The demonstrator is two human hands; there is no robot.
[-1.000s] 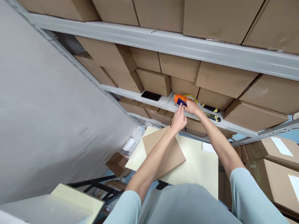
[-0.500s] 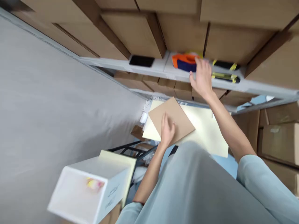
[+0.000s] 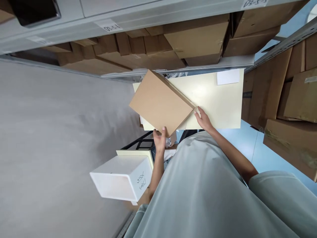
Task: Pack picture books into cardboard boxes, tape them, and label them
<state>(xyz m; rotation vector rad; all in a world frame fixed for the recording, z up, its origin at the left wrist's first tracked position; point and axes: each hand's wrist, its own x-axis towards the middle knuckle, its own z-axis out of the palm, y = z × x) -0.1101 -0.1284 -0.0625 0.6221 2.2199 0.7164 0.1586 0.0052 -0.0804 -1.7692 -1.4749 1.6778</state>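
Observation:
A brown cardboard box (image 3: 162,102) sits slantwise over the left part of a pale cream board (image 3: 218,105). My left hand (image 3: 159,140) grips the box's near edge close to its lower corner, thumb on the upper face. At the right-hand corner, my right hand (image 3: 203,119) has its fingers and thumb against the box's end. The underside of the box is hidden.
Shelving (image 3: 153,24) with cardboard boxes (image 3: 198,36) runs across the top. A white sheet of paper (image 3: 228,77) lies on the board. An open white bin (image 3: 121,178) is at lower left by a grey wall (image 3: 61,132). More cartons (image 3: 292,142) are stacked at right.
My right hand has come down from an orange and blue object on the shelf to the box's corner. My left hand has shifted to the near edge. The view has dropped lower.

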